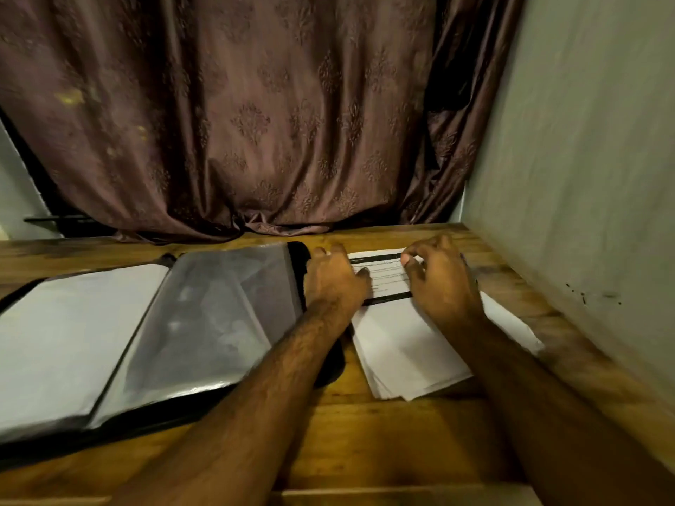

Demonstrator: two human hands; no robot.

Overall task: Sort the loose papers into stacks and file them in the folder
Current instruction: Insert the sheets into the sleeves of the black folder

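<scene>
A black folder (204, 323) with clear plastic sleeves lies open on the left of the wooden table (365, 440). To its right sits a stack of white papers (405, 345), the top sheet printed with black bars. My left hand (334, 283) rests on the stack's left edge with fingers stretched forward, the thumb on the sheet. My right hand (442, 279) lies over the stack's far right part, and its curled fingers pinch the top sheet's far edge. My forearms hide part of the stack and the folder's right edge.
A brown patterned curtain (255, 122) hangs right behind the table's far edge. A pale wall (584, 177) runs close along the table's right side. Bare wood shows in front of the folder and papers.
</scene>
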